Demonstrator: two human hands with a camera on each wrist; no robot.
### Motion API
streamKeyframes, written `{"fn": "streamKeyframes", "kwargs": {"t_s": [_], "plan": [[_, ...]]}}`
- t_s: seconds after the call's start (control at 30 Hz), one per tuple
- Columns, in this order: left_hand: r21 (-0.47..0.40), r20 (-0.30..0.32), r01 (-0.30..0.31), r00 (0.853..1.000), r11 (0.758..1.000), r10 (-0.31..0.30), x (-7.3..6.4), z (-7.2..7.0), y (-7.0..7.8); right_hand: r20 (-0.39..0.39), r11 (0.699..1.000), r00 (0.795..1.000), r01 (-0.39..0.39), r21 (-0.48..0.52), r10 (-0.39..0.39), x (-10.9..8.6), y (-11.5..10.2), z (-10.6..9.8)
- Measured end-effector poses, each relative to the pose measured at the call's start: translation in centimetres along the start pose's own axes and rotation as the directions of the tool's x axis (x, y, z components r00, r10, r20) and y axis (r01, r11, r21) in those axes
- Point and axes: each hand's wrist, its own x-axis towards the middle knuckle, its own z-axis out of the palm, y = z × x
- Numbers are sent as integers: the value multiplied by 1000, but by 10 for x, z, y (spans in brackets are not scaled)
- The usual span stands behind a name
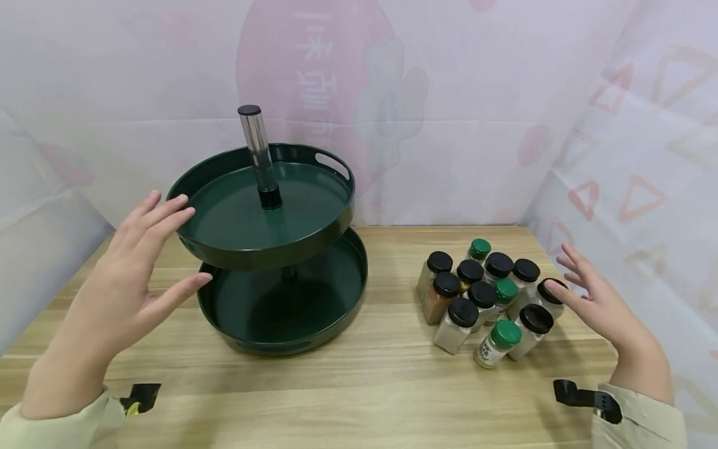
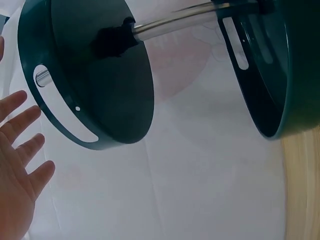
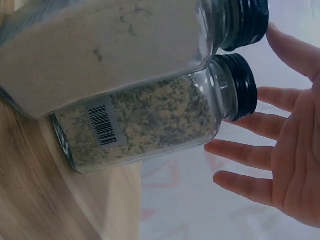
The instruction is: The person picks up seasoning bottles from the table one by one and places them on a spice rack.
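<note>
A dark green two-tier round tray stand stands left of centre, with an upper tray (image 1: pixel 314 199), a lower tray (image 1: pixel 325 299) and a metal post (image 1: pixel 257 146). My left hand (image 1: pixel 126 277) is spread beside the upper tray's left rim, holding nothing. In the left wrist view its fingers are near the tray's slotted handle. On the right, my right hand (image 1: pixel 603 305) has its fingers extended beside a cluster of spice jars. Nearest to it is a black-lidded jar (image 3: pixel 150 117) of greenish flakes with a barcode. Another black-lidded jar (image 3: pixel 115 50) holds pale powder.
Several jars with black lids and a few with green lids crowd together, a small green-lidded jar (image 1: pixel 493 349) at the front. All stand on a wood-grain table (image 1: pixel 348 399). A printed white cloth (image 1: pixel 471 143) hangs behind and at both sides.
</note>
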Motion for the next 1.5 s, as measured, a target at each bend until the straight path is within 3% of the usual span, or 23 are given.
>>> {"fn": "streamKeyframes", "kwargs": {"t_s": [0.23, 0.5, 0.8, 1.03, 1.37, 1.5], "plan": [[-32, -30, -50, 998, 998, 49, 1, 16, 4, 35, 998, 999, 11, 59, -14, -4, 23, 2], [-48, -16, -29, 999, 998, 28, 0, 25, 9, 41, 993, 995, 88, 77, -91, -11, 47, 6], [-88, -105, -46, 994, 995, 36, 5, 36, 12, 103, 994, 994, 33, 101, -44, -19, 53, 4], [-88, -113, -29, 993, 996, 19, 4, 39, 12, 101, 978, 991, 63, 200, -84, -15, 59, 6], [-91, -155, -43, 988, 995, 29, 1, 37, 10, 120, 960, 980, 122, 251, -156, -8, 65, 10], [-88, -159, -39, 987, 995, 25, 0, 36, 10, 112, 938, 973, 161, 309, -203, -5, 68, 13]]}}
